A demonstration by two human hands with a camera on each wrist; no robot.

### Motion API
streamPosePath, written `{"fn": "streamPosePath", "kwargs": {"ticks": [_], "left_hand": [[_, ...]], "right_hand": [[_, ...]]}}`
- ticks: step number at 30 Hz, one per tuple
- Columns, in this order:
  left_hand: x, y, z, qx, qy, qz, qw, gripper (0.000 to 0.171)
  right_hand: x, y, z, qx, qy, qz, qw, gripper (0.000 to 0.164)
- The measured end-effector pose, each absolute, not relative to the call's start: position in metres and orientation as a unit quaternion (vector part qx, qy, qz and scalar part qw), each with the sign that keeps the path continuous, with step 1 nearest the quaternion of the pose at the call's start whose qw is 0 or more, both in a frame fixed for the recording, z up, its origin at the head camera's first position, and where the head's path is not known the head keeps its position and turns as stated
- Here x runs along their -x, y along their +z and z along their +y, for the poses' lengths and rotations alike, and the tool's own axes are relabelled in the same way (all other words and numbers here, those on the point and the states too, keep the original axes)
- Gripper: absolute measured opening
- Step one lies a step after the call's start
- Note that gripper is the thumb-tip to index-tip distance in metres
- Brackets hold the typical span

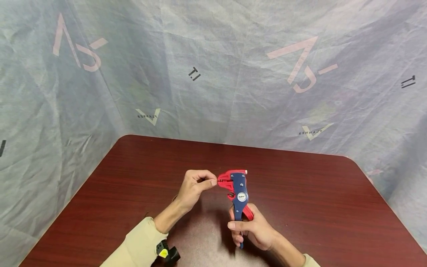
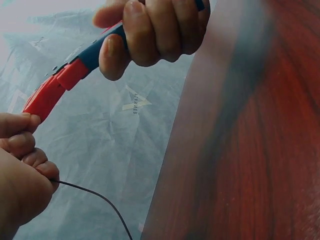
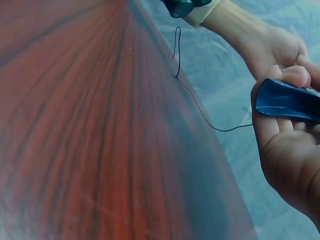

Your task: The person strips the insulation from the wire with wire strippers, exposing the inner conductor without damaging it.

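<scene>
My right hand (image 1: 255, 230) grips the handles of a wire stripper (image 1: 239, 189) with a blue body and red jaws, held upright above the table. At the jaws' left side, my left hand (image 1: 195, 187) pinches a thin dark wire (image 2: 95, 193) between thumb and forefinger, the fingertips touching or nearly touching the red tip. In the left wrist view the wire trails out below the curled fingers. Its loose length bends and loops in the right wrist view, passing behind the right hand. Whether the wire's end sits between the jaws is hidden by the fingertips.
A dark red wood-grain table (image 1: 150, 159) with rounded corners lies beneath both hands. Grey printed cloth (image 1: 217, 74) hangs behind it and along its sides. A black camera device (image 1: 168, 254) is strapped at the left sleeve (image 1: 140, 241).
</scene>
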State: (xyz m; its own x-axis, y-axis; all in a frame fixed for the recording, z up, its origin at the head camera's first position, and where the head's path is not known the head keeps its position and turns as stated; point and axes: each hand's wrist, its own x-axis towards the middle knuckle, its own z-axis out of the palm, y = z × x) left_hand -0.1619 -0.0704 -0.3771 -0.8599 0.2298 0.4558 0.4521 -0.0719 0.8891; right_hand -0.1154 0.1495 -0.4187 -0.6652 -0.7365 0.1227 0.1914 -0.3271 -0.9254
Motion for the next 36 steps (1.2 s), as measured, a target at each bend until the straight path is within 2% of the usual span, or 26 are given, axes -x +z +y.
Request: {"fn": "streamPosePath", "kwargs": {"ticks": [28,36], "left_hand": [[0.155,-0.379,-0.064,0.249,-0.721,-0.639,0.100,0.009],[0.156,-0.381,-0.059,0.219,-0.730,-0.642,0.087,0.011]], "right_hand": [[0.105,-0.406,0.148,0.248,-0.774,0.500,0.299,0.020],[0.108,-0.411,0.149,0.236,-0.785,0.486,0.303,0.020]]}}
